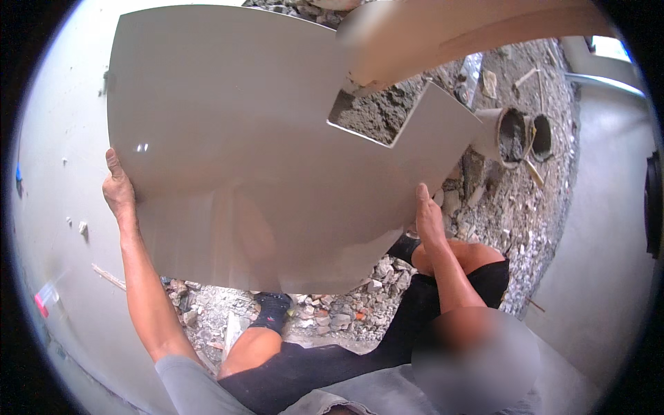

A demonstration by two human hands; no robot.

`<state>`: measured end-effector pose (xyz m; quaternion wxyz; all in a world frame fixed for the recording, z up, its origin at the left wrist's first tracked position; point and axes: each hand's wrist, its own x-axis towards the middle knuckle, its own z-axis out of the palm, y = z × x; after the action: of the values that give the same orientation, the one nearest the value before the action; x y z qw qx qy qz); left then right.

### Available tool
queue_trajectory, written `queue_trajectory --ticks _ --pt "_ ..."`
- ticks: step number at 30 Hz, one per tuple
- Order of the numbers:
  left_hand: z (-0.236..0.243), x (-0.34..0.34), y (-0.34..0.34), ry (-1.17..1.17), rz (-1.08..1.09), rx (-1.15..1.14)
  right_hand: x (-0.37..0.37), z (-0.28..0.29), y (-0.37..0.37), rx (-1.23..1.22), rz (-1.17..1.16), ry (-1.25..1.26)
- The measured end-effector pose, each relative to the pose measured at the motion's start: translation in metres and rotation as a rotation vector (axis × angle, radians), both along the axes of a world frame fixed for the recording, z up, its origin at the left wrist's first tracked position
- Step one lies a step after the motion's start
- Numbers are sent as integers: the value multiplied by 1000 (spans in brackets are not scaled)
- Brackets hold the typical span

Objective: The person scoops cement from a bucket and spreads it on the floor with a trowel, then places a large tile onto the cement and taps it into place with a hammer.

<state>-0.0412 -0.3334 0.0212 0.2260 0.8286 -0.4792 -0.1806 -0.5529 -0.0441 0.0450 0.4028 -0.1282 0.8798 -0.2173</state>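
A large glossy grey-beige panel (249,117), like a tile, has a squarish notch cut near its upper right. My left hand (119,183) grips its left edge, thumb uppermost. My right hand (429,214) grips its lower right edge with the thumb on the face. The panel spreads over my bent legs and much of the rubble beneath, hiding them. Rough grey mortar or soil (370,111) shows through the notch.
Two pipe openings (512,138) stand in rubble (328,311) at right. A tan curved shape (456,31), partly blurred and unclear, hangs at upper right. A pale surface (52,124) lies left, a grey one (588,194) right. My knees (252,346) are bent below.
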Motion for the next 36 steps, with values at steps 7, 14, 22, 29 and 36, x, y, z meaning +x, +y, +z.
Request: queue_trajectory --ticks 7,14,22,29,36 --pt "-52 15 -8 -163 14 303 14 -72 -6 134 63 86" --pt "-80 -7 -11 -218 -1 257 13 -134 7 177 117 95" --pt "-125 -18 -31 -308 -20 315 5 -164 -3 180 174 112" --pt "-146 -32 -53 -328 -45 260 1 -176 -8 141 154 114" --pt "-152 -49 -78 -337 -102 269 -3 -178 -28 123 63 52"
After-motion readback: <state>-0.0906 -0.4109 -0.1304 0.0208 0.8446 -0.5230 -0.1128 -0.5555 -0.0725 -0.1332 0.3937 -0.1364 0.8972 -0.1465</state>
